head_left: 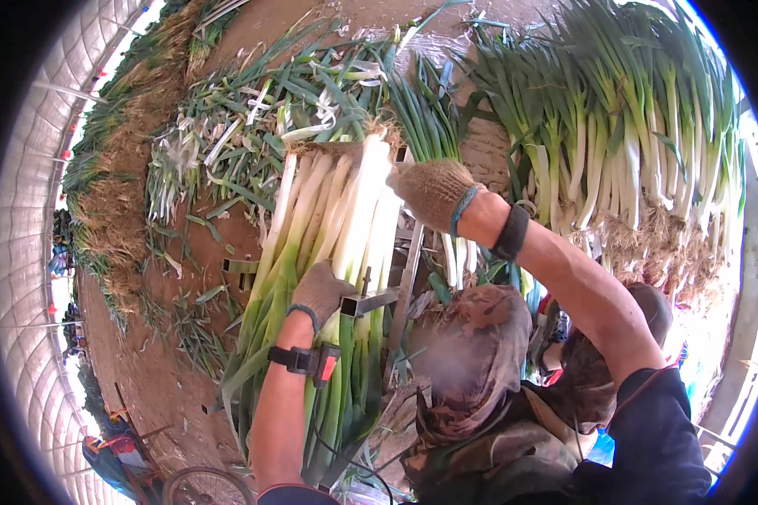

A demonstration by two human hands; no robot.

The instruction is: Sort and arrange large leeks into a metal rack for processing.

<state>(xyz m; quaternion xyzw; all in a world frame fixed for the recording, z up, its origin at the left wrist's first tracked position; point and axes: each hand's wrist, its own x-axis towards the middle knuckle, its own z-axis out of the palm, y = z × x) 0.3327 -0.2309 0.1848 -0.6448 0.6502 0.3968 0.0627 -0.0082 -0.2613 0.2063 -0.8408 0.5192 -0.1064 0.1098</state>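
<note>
Bare earth strewn with leaf trimmings (227, 143) fills the ground at nine to eleven o'clock, with an untrimmed leek heap (632, 143) at two o'clock. At centre, the leek bundle (328, 252) lies on a metal frame (370, 301), white shanks aligned, seemingly gathered but not yet tied. The gloved left hand (318, 293) presses down mid-bundle, fingers curled over the stalks; the gloved right hand (434, 192) closes loosely on the root ends at twelve o'clock.

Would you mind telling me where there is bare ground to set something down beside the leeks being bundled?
Bare dirt lies left of the leek bundle under the left hand, below the leaf trimmings. Right of the right hand, the stacked leeks crowd everything.
</note>
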